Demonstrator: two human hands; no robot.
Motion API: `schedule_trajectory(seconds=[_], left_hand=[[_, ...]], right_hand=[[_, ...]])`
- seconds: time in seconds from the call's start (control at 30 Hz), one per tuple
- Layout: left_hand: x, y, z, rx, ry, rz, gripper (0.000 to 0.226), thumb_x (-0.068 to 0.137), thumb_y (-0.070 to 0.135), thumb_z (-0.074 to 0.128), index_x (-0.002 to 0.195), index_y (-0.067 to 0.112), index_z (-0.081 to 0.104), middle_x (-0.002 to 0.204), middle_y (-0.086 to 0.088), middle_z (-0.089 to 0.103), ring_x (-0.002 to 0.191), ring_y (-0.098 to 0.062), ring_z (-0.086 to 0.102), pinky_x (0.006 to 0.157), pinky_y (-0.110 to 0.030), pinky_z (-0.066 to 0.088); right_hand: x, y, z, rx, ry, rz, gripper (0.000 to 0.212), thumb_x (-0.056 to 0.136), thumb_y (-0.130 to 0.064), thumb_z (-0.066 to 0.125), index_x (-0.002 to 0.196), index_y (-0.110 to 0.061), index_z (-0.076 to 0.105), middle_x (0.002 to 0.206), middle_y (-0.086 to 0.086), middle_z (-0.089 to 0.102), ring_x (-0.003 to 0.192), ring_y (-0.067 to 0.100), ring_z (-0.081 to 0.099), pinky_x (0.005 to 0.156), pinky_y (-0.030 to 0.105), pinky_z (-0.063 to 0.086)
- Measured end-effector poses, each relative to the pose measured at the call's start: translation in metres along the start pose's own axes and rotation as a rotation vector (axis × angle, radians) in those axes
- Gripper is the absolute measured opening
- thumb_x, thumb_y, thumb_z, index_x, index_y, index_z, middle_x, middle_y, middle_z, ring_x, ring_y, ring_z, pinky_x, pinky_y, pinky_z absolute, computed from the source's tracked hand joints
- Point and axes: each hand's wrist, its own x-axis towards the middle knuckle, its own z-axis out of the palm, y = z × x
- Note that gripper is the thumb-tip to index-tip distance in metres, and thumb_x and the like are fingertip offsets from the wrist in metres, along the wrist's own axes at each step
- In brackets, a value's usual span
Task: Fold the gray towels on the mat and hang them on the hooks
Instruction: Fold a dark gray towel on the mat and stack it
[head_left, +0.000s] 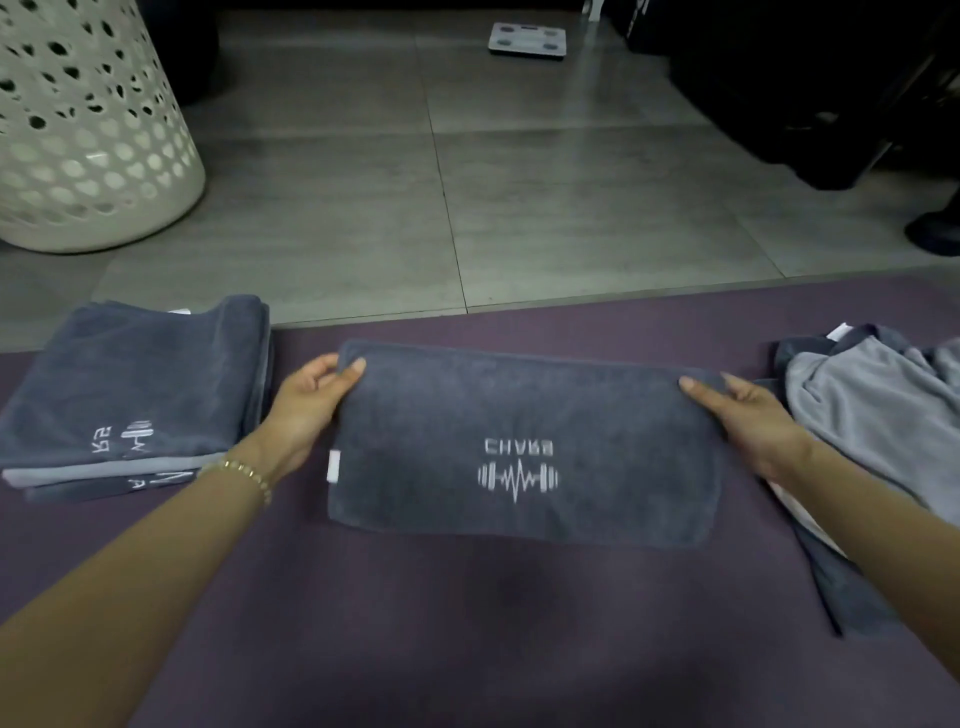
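Two hands hold one gray towel (524, 447) in the head view, one at each far corner. The left hand (306, 410) pinches the far left corner, its thumb lying on top of the cloth and its fingers curled round the edge. The right hand (748, 421) grips the far right corner the same way, thumb on top, the other fingers bent at the edge. Between the two grips the gray towel lies flat on the purple mat (467, 649), folded into a long rectangle. A white barbell logo (517, 470) shows nearer the person than both grips. A small white tag (333, 466) sticks out of the towel's left edge, just below the left hand. A beaded bracelet (244, 470) circles the left wrist.

Outward from the left grip, a stack of folded towels (135, 384) sits at the mat's far left edge, close to the hand. Outward from the right grip, a heap of loose towels (872, 410) lies crumpled, partly behind the right hand. Beyond both grips is a gray tiled floor (363, 208). A white perforated basket (88, 130) stands on it far left, and a bathroom scale (527, 40) lies well beyond.
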Motion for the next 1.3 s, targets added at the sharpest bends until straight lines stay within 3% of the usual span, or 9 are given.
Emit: schedule_trajectory(seconds=[0.1,0.2,0.27,0.33,0.43,0.63,0.9,1.03,1.3], left_hand=[[0.027,0.005,0.012,0.191,0.144,-0.009,0.047,0.091,0.016,0.062,0.135,0.009,0.046,0.123,-0.004,0.057,0.108,-0.015,0.058,0.091,-0.022,0.044],[0.022,-0.025,0.005,0.511,0.208,-0.216,0.058,0.085,0.023,0.07,0.132,0.0,0.046,0.132,-0.015,0.053,0.123,-0.026,0.051,0.098,-0.029,0.038],[0.008,-0.051,-0.005,0.696,0.122,-0.281,0.04,0.082,0.032,0.073,0.105,0.001,0.062,0.111,-0.015,0.064,0.112,-0.028,0.059,0.087,-0.032,0.043],[-0.002,-0.067,-0.012,0.767,0.11,-0.249,0.037,0.078,0.037,0.076,0.092,0.006,0.062,0.098,-0.009,0.066,0.101,-0.027,0.062,0.077,-0.027,0.042],[-0.01,-0.075,-0.01,0.773,0.078,-0.224,0.037,0.075,0.041,0.077,0.09,0.01,0.063,0.088,-0.002,0.067,0.087,-0.021,0.064,0.071,-0.026,0.043],[-0.015,-0.07,0.002,0.547,0.072,-0.241,0.026,0.082,0.03,0.073,0.096,0.009,0.065,0.093,-0.003,0.066,0.083,-0.017,0.06,0.069,-0.022,0.047],[-0.039,-0.058,0.004,0.235,0.162,-0.227,0.022,0.089,0.025,0.065,0.08,0.009,0.052,0.066,-0.005,0.054,0.049,-0.012,0.052,0.036,-0.014,0.042],[-0.067,-0.067,-0.033,0.522,-0.083,-0.346,0.028,0.089,0.036,0.063,0.081,0.009,0.062,0.047,0.001,0.056,0.034,-0.005,0.047,0.035,-0.015,0.037],[-0.106,-0.086,-0.061,0.905,-0.501,-0.652,0.038,0.088,0.049,0.057,0.092,0.012,0.061,0.076,-0.001,0.069,0.059,-0.013,0.066,0.053,-0.022,0.052]], right_hand=[[0.026,-0.013,0.012,-0.012,0.19,-0.053,0.043,0.09,-0.02,0.064,0.129,-0.009,0.051,0.1,0.001,0.062,0.081,0.008,0.056,0.073,0.021,0.047],[0.021,0.014,0.015,-0.304,0.265,-0.032,0.054,0.087,-0.02,0.069,0.131,-0.002,0.046,0.122,0.009,0.052,0.11,0.021,0.053,0.091,0.029,0.042],[0.01,0.042,0.009,-0.482,0.226,0.001,0.038,0.084,-0.02,0.072,0.111,0.003,0.059,0.107,0.009,0.059,0.103,0.026,0.058,0.091,0.034,0.042],[-0.002,0.063,0.001,-0.627,0.149,0.06,0.033,0.082,-0.025,0.074,0.062,-0.006,0.054,0.062,0.004,0.054,0.062,0.02,0.051,0.062,0.033,0.04],[-0.018,0.078,0.0,-0.729,0.069,0.182,0.044,0.081,-0.04,0.072,0.059,-0.009,0.049,0.058,0.006,0.049,0.062,0.019,0.049,0.056,0.033,0.031],[-0.017,0.077,0.02,-0.486,0.152,0.342,0.057,0.08,-0.037,0.075,0.116,0.005,0.062,0.12,0.017,0.063,0.111,0.033,0.06,0.083,0.032,0.045],[-0.041,0.056,0.022,-0.286,0.176,0.176,0.027,0.088,-0.029,0.066,0.101,-0.006,0.06,0.099,0.01,0.064,0.078,0.02,0.059,0.071,0.029,0.044],[-0.087,0.078,-0.008,-0.283,0.089,0.172,0.018,0.086,-0.026,0.069,0.089,-0.008,0.069,0.089,0.008,0.073,0.07,0.014,0.067,0.058,0.023,0.051],[-0.142,0.131,-0.032,-0.501,0.01,0.215,0.027,0.079,-0.022,0.077,0.08,-0.001,0.06,0.073,0.006,0.069,0.07,0.021,0.065,0.061,0.015,0.046]])
